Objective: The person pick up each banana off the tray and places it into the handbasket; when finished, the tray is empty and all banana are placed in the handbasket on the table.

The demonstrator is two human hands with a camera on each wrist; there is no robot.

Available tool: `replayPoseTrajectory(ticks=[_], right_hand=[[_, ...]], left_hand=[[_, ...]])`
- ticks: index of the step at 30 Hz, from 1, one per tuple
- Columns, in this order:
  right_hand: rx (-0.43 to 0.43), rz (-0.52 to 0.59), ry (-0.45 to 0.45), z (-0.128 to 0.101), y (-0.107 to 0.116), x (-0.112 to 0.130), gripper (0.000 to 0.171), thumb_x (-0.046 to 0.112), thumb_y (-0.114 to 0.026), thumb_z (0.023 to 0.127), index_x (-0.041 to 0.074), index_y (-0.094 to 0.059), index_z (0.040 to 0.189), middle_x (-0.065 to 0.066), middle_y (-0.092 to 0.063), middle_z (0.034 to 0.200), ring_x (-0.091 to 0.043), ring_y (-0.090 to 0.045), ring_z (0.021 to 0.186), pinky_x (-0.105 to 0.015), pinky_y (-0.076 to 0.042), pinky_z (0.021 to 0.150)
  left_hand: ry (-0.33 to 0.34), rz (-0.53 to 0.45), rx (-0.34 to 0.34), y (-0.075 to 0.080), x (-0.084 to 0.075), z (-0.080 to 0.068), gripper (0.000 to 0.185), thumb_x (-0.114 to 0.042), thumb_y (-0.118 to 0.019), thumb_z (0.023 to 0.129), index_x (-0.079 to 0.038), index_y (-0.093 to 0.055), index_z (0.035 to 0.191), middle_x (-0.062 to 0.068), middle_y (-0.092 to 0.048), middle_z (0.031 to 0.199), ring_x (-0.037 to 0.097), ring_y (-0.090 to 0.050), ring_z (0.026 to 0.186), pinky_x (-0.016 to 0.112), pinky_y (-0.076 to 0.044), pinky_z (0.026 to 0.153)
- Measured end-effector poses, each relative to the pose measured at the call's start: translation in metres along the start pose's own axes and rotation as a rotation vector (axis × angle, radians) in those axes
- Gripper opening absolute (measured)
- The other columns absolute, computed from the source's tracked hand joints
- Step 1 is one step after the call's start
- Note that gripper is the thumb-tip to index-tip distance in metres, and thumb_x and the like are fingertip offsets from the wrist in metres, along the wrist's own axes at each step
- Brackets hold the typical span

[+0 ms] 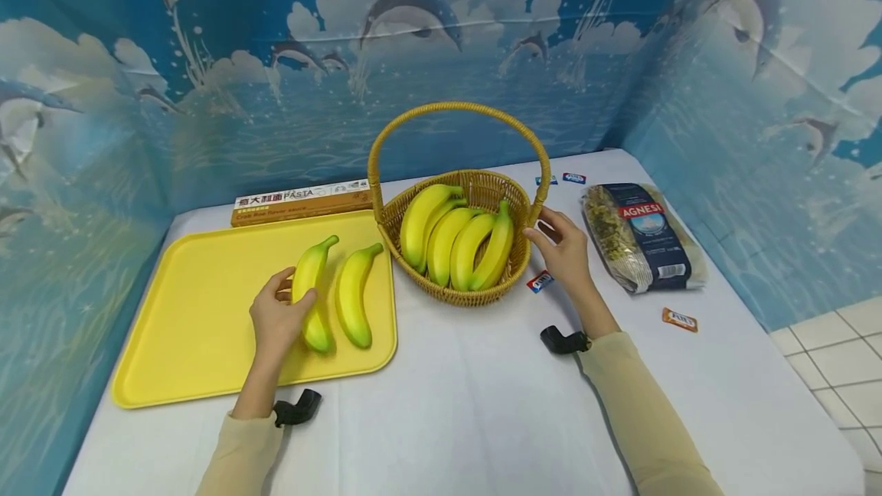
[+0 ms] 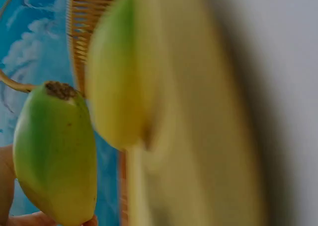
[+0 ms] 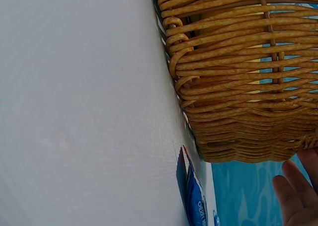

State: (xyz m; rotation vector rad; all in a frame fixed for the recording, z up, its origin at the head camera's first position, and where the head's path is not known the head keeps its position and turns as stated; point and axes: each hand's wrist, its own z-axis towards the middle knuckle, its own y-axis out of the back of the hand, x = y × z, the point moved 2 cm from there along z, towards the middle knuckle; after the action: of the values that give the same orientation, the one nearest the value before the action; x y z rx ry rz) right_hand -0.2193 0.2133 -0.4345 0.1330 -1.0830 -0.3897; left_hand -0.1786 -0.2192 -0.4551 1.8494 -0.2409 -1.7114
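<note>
We see a white table [image 1: 482, 404] w/ a yellow tray [image 1: 193, 312] at left. On the tray lie 2 bananas: our left hand [image 1: 276, 320] curls its fingers round the left banana [image 1: 310, 289]; the other banana [image 1: 354, 293] lies just beside it. Center: a wicker basket [image 1: 468, 293] holding a banana bunch [image 1: 458, 239]. Our right hand [image 1: 565, 251] rests at the basket's right side, fingers relaxed, holding nothing. Right: a pasta bag [image 1: 641, 236].

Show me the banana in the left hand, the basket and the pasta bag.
banana [image 1: 308, 274], head view, upper half above the fingers.
basket [image 1: 458, 293], head view, front woven wall.
pasta bag [image 1: 644, 232], head view, dark label.
</note>
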Motion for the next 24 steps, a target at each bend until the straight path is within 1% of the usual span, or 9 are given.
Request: replayPoseTrajectory(ticks=[3,5,7,12,16,18,20,22,24], right_hand=[[-0.005,-0.007,0.002,0.001,0.001,0.000,0.044,-0.004,-0.066,0.088,-0.014,-0.055,0.129,-0.030,-0.059,0.120,0.005,-0.053,0.111,-0.054,-0.046,0.100],[-0.009,-0.014,-0.001,0.002,0.001,0.001,0.044,-0.004,-0.066,0.088,-0.014,-0.055,0.129,-0.029,-0.059,0.120,0.004,-0.054,0.112,-0.053,-0.046,0.099],[-0.011,-0.015,-0.002,0.002,0.002,0.001,0.044,-0.004,-0.066,0.088,-0.013,-0.055,0.129,-0.029,-0.059,0.120,0.004,-0.054,0.112,-0.053,-0.046,0.099],[-0.010,-0.013,0.008,0.002,0.002,0.002,0.043,-0.005,-0.066,0.088,-0.014,-0.055,0.129,-0.030,-0.060,0.120,0.007,-0.053,0.110,-0.055,-0.046,0.099],[-0.004,0.001,0.002,0.003,0.002,0.002,0.043,-0.005,-0.065,0.089,-0.014,-0.055,0.130,-0.031,-0.059,0.120,0.011,-0.051,0.109,-0.056,-0.045,0.099],[-0.002,0.007,0.002,0.003,0.002,0.003,0.043,-0.005,-0.065,0.089,-0.013,-0.055,0.130,-0.031,-0.059,0.120,0.012,-0.051,0.108,-0.057,-0.044,0.099],[0.001,0.007,-0.002,0.003,0.002,0.003,0.043,-0.005,-0.065,0.089,-0.013,-0.055,0.130,-0.031,-0.059,0.120,0.013,-0.051,0.108,-0.057,-0.044,0.099],[0.004,0.010,-0.003,0.002,0.001,0.002,0.043,-0.005,-0.065,0.089,-0.014,-0.054,0.130,-0.032,-0.059,0.120,0.013,-0.051,0.108,-0.056,-0.045,0.100],[0.006,0.009,-0.003,0.002,0.000,0.003,0.043,-0.005,-0.065,0.089,-0.013,-0.055,0.130,-0.032,-0.059,0.120,0.014,-0.051,0.109,-0.055,-0.045,0.100]], left_hand=[[-0.074,-0.007,0.004,0.001,-0.022,-0.006,0.054,-0.015,-0.071,0.085,-0.007,-0.057,0.136,0.015,-0.060,0.121,0.024,-0.054,0.102,0.028,-0.045,0.082],[-0.130,-0.004,0.027,-0.003,-0.039,-0.011,0.054,-0.014,-0.072,0.083,-0.007,-0.058,0.135,0.015,-0.060,0.119,0.024,-0.055,0.102,0.026,-0.046,0.080],[-0.195,-0.003,0.051,-0.010,-0.059,-0.016,0.054,-0.014,-0.073,0.082,-0.007,-0.060,0.133,0.015,-0.061,0.116,0.024,-0.057,0.101,0.028,-0.048,0.079],[-0.336,-0.043,0.103,-0.036,-0.107,-0.021,0.055,-0.016,-0.076,0.080,-0.007,-0.062,0.132,0.014,-0.063,0.111,0.025,-0.059,0.098,0.036,-0.053,0.077],[-0.425,-0.076,0.129,-0.065,-0.138,-0.015,0.054,-0.019,-0.074,0.080,-0.007,-0.062,0.131,0.013,-0.064,0.107,0.025,-0.059,0.094,0.038,-0.052,0.076],[-0.462,-0.075,0.130,-0.080,-0.149,-0.009,0.052,-0.020,-0.073,0.081,-0.007,-0.063,0.130,0.013,-0.064,0.105,0.026,-0.058,0.092,0.039,-0.050,0.075],[-0.496,-0.065,0.115,-0.096,-0.155,-0.002,0.049,-0.021,-0.072,0.081,-0.006,-0.064,0.128,0.014,-0.064,0.106,0.027,-0.058,0.092,0.041,-0.048,0.078],[-0.517,-0.042,0.099,-0.111,-0.157,0.005,0.048,-0.021,-0.071,0.081,-0.006,-0.065,0.127,0.015,-0.065,0.109,0.029,-0.058,0.096,0.045,-0.046,0.084],[-0.514,-0.009,0.085,-0.124,-0.158,0.011,0.048,-0.022,-0.070,0.081,-0.006,-0.065,0.126,0.016,-0.064,0.114,0.032,-0.056,0.103,0.049,-0.044,0.089]])
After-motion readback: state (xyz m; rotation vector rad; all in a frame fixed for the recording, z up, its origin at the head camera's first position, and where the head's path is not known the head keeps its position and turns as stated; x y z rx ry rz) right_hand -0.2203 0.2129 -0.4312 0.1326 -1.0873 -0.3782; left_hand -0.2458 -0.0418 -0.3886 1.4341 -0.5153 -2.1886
